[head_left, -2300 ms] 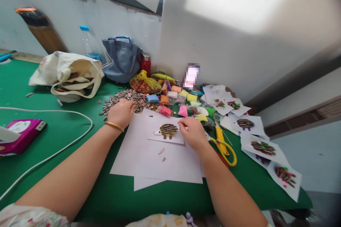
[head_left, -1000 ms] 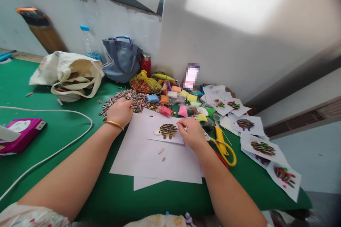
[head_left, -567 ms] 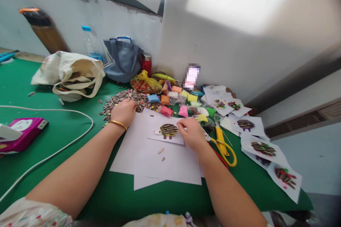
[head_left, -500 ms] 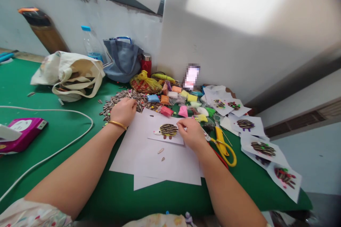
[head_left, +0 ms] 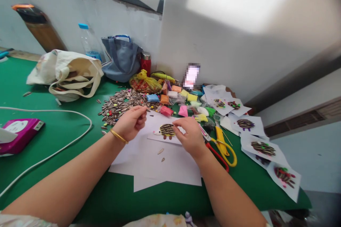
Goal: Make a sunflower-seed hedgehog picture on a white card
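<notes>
My left hand (head_left: 130, 123) is closed, pinching a dark striped sunflower seed (head_left: 148, 110) between thumb and forefinger above the white paper. My right hand (head_left: 189, 135) is bent over the right end of a small white card (head_left: 160, 139), fingertips at the back of the hedgehog figure (head_left: 166, 130). Anything between those fingertips is hidden. The hedgehog has a yellow body, dark seed spines, a pale snout and brown feet. Below the card, two loose seeds (head_left: 160, 151) lie on the white sheets (head_left: 149, 173). Behind my left hand spreads a seed pile (head_left: 119, 101).
Coloured clay packets (head_left: 166, 110) lie behind the sheets. Yellow-handled scissors (head_left: 230, 152) and a yellow cutter (head_left: 220, 138) are right of my right hand. Finished hedgehog cards (head_left: 263, 149) line the right edge. A canvas bag (head_left: 71, 74), white cable (head_left: 66, 111) and blue bag (head_left: 121, 58) stand left.
My left hand has come from the seed pile toward the card, with a seed now visible in its fingertips. My right fingers have shifted slightly left over the hedgehog's back.
</notes>
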Motion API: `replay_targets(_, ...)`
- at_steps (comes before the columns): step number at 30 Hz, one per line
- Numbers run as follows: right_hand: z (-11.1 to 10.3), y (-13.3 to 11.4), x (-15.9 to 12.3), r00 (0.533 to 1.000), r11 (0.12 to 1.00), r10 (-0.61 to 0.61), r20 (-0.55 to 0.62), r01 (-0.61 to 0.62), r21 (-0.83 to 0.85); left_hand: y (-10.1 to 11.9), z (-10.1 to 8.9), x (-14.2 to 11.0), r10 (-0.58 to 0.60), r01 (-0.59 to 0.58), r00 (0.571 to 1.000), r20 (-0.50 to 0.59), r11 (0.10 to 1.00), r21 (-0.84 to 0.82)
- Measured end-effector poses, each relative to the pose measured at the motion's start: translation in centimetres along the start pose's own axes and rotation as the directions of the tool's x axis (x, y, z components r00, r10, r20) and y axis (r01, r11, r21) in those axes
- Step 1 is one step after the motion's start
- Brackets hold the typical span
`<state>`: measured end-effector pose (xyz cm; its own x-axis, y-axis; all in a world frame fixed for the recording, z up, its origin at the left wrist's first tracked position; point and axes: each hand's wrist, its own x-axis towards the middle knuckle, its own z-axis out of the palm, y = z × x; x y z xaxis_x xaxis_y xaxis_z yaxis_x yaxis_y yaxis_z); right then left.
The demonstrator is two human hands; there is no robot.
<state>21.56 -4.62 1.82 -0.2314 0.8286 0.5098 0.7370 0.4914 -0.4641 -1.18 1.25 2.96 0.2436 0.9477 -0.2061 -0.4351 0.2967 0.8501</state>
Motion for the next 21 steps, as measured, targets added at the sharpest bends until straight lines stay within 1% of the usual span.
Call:
replay_targets(2,0.2,-1.0,-0.2,0.999,0.999,-0.047,-0.023,0.048,0.026,-1.2,1.2,-1.4,-0.097,0.1,0.993,0.073,0.994,-0.039)
replay_targets(3,0.3,-1.4,-0.3,0.998,0.997,-0.066,-0.02,0.067,0.029,-1.8,1.7,-1.9,-0.156,0.159,0.983,0.099,0.987,-0.02)
replay_targets(6,0.3,-2.0,-0.5,0.994,0.994,-0.108,0.027,0.107,0.012,-3.2,2.7,-3.1,-0.241,0.239,0.957,0.16,0.97,0.031)
replay_targets(9,0.1,-1.9,-0.5,0.991,0.992,-0.127,0.039,0.127,-0.004,-3.8,3.1,-3.6,-0.237,0.232,0.951,0.199,0.971,0.053)
replay_targets(13,0.0,-1.7,-0.4,0.987,0.988,-0.153,0.039,0.153,0.001,-3.9,3.0,-3.6,-0.244,0.243,0.948,0.202,0.97,0.033)
replay_targets(16,-0.2,-1.7,-0.3,0.988,0.988,-0.152,0.04,0.152,-0.003,-3.9,3.1,-3.7,-0.259,0.253,0.94,0.22,0.966,0.058)
replay_targets(18,-0.6,-1.5,-0.1,0.992,0.993,-0.12,0.029,0.12,-0.002,-4.0,3.1,-3.7,-0.248,0.23,0.942,0.227,0.968,0.103)
replay_targets(21,-1.6,-0.3,0.2,0.999,1.0,-0.008,0.042,0.008,-0.008,-4.0,2.9,-3.4,-0.171,0.137,0.966,0.192,0.974,0.182)
